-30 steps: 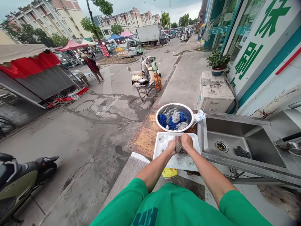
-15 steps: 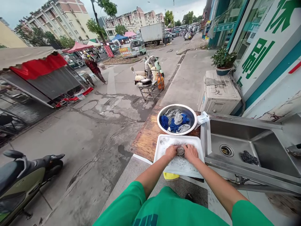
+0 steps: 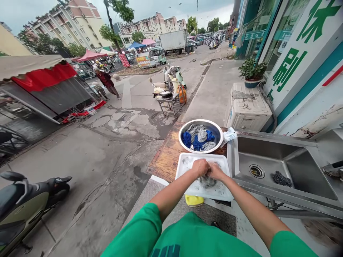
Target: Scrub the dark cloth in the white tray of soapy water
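Here, 2 hands scrub a rag in a tray.
The left hand [image 3: 199, 167] and right hand [image 3: 215, 172] press closed fingers onto the grey rag [image 3: 207, 181] in the white tray [image 3: 184, 167]; the tray overhangs the wooden table [image 3: 166, 157], so hard pressing could tip it.

On a street-side wooden desk [image 3: 167, 157], my left hand [image 3: 199, 167] and right hand [image 3: 215, 172] press together over a grey cloth [image 3: 207, 182] lying in a white tray [image 3: 187, 162] flecked with dark specks; how tight either grip is on the cloth cannot be told. Just beyond the tray stands a metal basin [image 3: 200, 136] holding blue and grey rags [image 3: 198, 137]. To my right, a steel sink [image 3: 284, 167] touches the tray's edge, a dark scouring pad [image 3: 281, 178] lying near its drain. A yellow object [image 3: 194, 200] shows beneath the tray.
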A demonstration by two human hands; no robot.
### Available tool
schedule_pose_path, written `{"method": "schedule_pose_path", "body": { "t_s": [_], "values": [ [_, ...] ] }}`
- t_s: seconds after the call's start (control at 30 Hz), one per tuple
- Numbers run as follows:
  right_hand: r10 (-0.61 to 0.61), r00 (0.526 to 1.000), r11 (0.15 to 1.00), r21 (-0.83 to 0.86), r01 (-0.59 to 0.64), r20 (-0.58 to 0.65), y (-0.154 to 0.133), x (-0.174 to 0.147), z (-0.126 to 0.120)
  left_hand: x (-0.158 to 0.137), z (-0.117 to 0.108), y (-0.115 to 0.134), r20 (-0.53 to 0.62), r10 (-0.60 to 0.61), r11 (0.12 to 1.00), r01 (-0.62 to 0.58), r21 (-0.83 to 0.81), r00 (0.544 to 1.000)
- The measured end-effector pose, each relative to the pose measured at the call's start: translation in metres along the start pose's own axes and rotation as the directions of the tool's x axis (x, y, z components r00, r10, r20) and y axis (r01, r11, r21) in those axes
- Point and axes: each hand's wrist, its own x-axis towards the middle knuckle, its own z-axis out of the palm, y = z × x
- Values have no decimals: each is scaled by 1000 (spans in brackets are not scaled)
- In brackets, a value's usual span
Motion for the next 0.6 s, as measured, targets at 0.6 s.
{"method": "schedule_pose_path", "body": {
  "t_s": [0.6],
  "values": [
    [402, 901, 634, 759, -146, -162, -14, -7, -21, -5, -50, -15, 20, 22, 911, -28, 412, 1000]
  ]
}}
